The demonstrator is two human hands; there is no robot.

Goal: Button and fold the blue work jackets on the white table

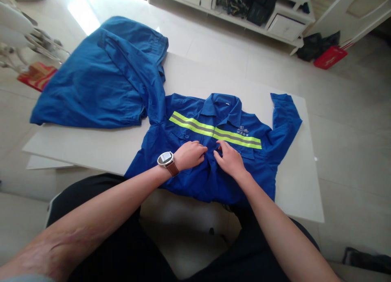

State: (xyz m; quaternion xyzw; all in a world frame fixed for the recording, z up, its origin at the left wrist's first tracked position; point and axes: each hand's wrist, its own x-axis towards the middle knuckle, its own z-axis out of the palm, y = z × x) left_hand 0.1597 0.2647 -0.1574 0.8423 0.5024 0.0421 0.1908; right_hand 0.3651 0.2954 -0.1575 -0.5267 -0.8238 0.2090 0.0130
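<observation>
A blue work jacket [195,180] with a yellow and grey reflective band across its chest lies front up on the white table [296,184], collar away from me. My left hand [191,155], with a watch [165,159] at the wrist, is at the jacket's middle just below the band, its fingers curled together; whether cloth is between them is too small to tell. Close to its right, my right hand [229,156] is over the front opening, with thumb and forefinger apart. The jacket's lower edge hangs at the table's near side.
More blue clothing [91,78] is heaped on the table's left part, touching the jacket's sleeve. Beyond the table stands a white cabinet [284,27]. A red box [330,57] and dark bags are on the floor at the back right. A red bag [37,75] is at the left.
</observation>
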